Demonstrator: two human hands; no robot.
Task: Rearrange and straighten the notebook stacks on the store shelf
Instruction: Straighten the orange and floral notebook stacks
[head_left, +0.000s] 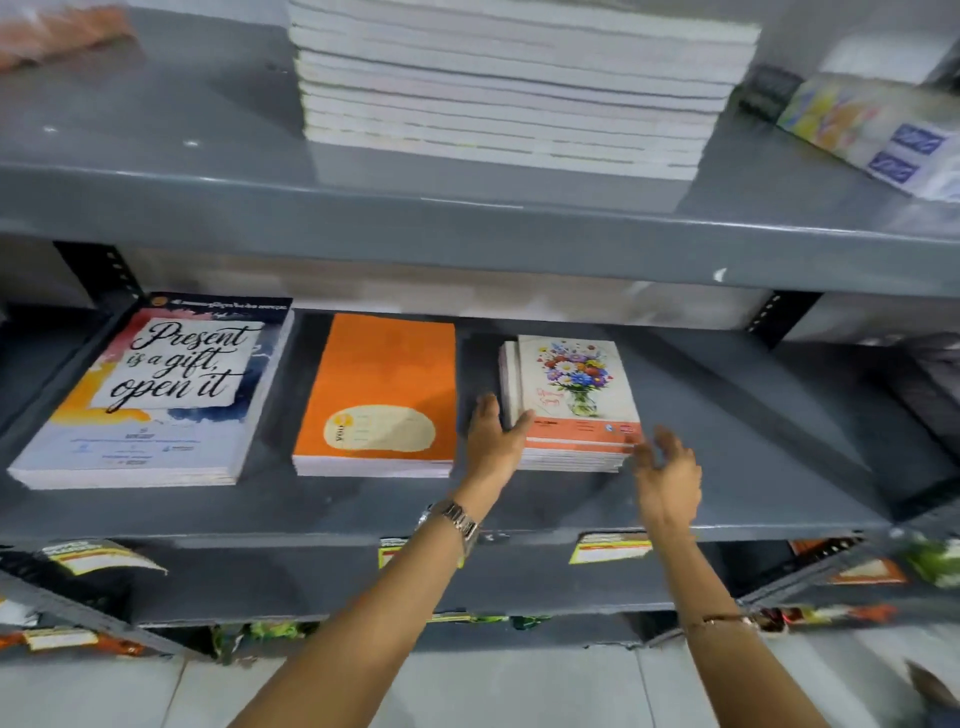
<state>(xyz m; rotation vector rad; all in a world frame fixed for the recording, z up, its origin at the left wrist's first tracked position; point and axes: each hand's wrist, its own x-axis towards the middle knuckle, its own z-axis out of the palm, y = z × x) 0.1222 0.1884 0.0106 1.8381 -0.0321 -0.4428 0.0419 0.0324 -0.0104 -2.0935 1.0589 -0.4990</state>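
Observation:
Three notebook stacks lie on the grey middle shelf (727, 483). At the left is a stack with a "Present is a gift, open it" cover (156, 384). An orange-covered stack (379, 395) sits in the middle. On the right a small stack with a flower-vase cover (571, 400) lies with its lower books fanned out to the left. My left hand (493, 436) rests against the left side of the flower stack, thumb on the top cover. My right hand (667, 478) is blurred, fingers spread, at the stack's front right corner, holding nothing.
A tall stack of white-edged notebooks (509, 88) stands on the upper shelf, with a colourful pack (872, 130) at its right. Lower shelves hold more stationery with price tags (610, 548) on the edge. Dark items (919, 384) lie at the far right of the middle shelf.

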